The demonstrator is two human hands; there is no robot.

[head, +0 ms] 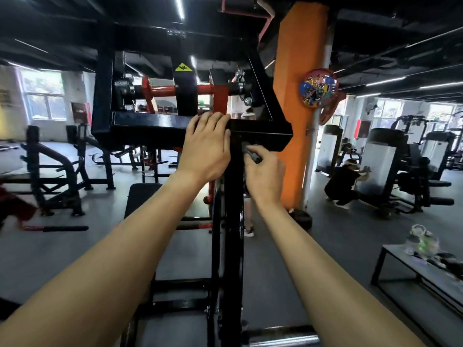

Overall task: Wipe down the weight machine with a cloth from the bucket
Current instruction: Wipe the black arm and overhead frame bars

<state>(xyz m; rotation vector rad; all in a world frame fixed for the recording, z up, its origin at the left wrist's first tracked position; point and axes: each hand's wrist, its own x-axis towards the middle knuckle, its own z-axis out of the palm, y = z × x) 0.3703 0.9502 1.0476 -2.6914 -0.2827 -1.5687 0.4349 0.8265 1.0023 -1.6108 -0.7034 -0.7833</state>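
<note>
Machine (233,221) frame sits right in front of the person, black upright post running straight up from the floor to a crossbar (155,122) at about head height. So the post's long axis is vertical, the crossbar's runs left to right, and the red pivot arms (185,90) sit behind it.

Left hand (204,149) lies flat on the crossbar, fingers (213,118) together and draped over its top edge, nothing in it. Right hand (265,176) is just below and right of that, curled narrow around a small dark thing (253,156) pressed against the post. Probably the cloth, but it's too blurry to tell for sure.

What could go wrong: that wad looks tiny, so it could slip out of the fingers and drop beside the post. The left fingers also sit close to the pivot hardware, so if those arms swing they'd get pinched. No bucket in view.
</note>
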